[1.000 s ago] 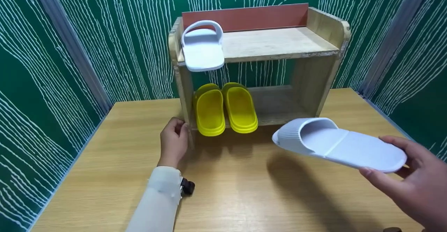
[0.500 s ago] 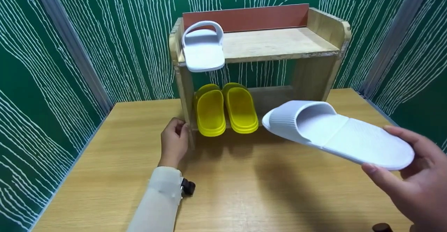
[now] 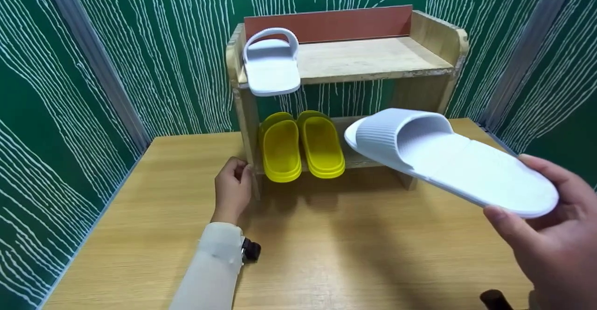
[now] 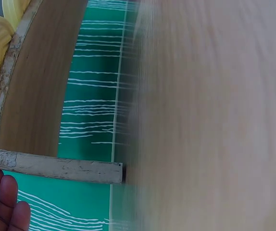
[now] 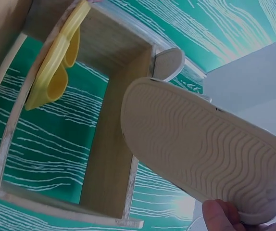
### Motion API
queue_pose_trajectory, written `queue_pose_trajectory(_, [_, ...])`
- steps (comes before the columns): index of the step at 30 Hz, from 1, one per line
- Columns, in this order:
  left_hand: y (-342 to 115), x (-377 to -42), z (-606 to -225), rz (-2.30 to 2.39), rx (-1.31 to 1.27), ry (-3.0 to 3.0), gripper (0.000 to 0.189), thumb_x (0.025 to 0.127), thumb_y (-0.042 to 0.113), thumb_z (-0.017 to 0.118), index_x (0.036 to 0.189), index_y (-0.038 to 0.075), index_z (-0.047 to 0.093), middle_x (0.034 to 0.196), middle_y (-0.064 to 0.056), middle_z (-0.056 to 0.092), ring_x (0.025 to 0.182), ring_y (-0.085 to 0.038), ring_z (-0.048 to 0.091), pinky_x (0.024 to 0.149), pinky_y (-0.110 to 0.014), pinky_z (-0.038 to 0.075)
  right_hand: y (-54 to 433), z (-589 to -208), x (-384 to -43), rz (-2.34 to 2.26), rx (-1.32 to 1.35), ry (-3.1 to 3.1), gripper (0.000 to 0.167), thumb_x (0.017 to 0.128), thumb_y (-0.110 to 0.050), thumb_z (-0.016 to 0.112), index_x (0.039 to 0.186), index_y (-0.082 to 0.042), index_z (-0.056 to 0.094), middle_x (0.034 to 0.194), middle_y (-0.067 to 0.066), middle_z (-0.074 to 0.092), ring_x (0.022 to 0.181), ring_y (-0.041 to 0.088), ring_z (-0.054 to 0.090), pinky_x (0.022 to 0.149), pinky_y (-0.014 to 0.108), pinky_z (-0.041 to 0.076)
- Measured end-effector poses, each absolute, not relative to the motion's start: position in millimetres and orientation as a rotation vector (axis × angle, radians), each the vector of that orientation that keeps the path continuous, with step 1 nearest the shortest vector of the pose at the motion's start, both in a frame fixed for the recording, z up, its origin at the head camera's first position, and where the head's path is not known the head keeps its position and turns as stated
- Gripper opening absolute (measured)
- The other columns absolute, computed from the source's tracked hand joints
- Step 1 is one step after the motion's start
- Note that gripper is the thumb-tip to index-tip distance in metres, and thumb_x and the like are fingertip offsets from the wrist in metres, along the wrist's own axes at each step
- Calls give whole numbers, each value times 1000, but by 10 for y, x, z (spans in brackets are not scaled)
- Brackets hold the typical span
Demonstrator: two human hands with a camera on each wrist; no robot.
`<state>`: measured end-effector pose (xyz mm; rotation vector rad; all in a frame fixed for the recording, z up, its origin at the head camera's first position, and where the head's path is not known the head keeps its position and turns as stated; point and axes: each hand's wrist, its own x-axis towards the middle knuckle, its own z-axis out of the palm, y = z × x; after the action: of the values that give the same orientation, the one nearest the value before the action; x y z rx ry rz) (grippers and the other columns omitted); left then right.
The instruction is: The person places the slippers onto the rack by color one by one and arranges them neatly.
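A white slide sandal (image 3: 471,172) hangs in the air at the right of the head view, toe toward the rack. My right hand (image 3: 557,240) grips it by the heel, thumb on the near edge. The right wrist view shows its wavy-grooved sole (image 5: 200,144). The other white slide sandal (image 3: 273,70) rests at the left end of the top shelf, heel overhanging the front. My left hand (image 3: 232,191) holds the lower left side panel of the wooden shoe rack (image 3: 373,58). Its fingers (image 4: 6,204) show beside that panel in the left wrist view.
A pair of yellow clogs (image 3: 282,151) sits side by side at the left of the lower shelf, heels overhanging its front. The rack stands on a wooden table (image 3: 303,254). Green walls with white streaks (image 3: 182,58) enclose the back and sides.
My right hand has raised the white slide sandal, and its toe has shifted slightly left, now in front of the lower shelf. My left hand has stayed at the rack's side panel.
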<state>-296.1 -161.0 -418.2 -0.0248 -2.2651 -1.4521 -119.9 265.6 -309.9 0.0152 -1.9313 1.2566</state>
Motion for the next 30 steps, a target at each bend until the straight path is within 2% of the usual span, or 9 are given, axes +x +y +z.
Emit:
queue_pose_trajectory(7, [-1615, -2956, -4191, -1485, 9, -2285, 11, 109, 23, 60, 115, 14, 62, 102, -7, 61, 96, -23, 59, 84, -34, 55, 2571, -3051, -1233, 1259, 22, -1881, 76, 77, 10, 83, 146, -12, 60, 133, 9, 65, 99, 16, 68, 77, 14, 56])
queue_pose_trajectory(14, [-1607, -2956, -4172, -1506, 15, -2288, 13, 109, 25, 60, 117, 15, 62, 104, -7, 61, 98, -23, 59, 86, -34, 55, 2540, -3023, -1316, 1408, 240, -1681, 73, 73, 16, 81, 142, 2, 59, 132, 22, 64, 101, 23, 70, 82, 19, 58])
queue_pose_trajectory(18, [-1605, -2951, -4167, -1518, 25, -2286, 13, 109, 26, 60, 116, 16, 62, 104, -6, 62, 98, -23, 60, 87, -33, 55, 2497, -3010, -1367, 1523, 354, -1537, 71, 70, 19, 81, 137, 9, 59, 130, 23, 62, 104, 25, 69, 86, 20, 58])
queue_pose_trajectory(23, [-1608, -2957, -4180, -1504, 17, -2288, 12, 109, 26, 61, 115, 15, 62, 103, -6, 62, 97, -23, 59, 85, -33, 55, 2404, -2953, -1388, 1470, 330, -1542, 68, 72, 16, 82, 136, 8, 60, 129, 22, 63, 105, 25, 70, 88, 21, 57])
queue_pose_trajectory(30, [-1612, -2972, -4176, -1482, 11, -2290, 12, 109, 24, 60, 113, 13, 62, 100, -8, 59, 95, -23, 57, 81, -33, 51, 2253, -2855, -1511, 1620, 501, -1303, 68, 64, 17, 83, 128, 17, 60, 121, 30, 62, 101, 31, 69, 87, 26, 60])
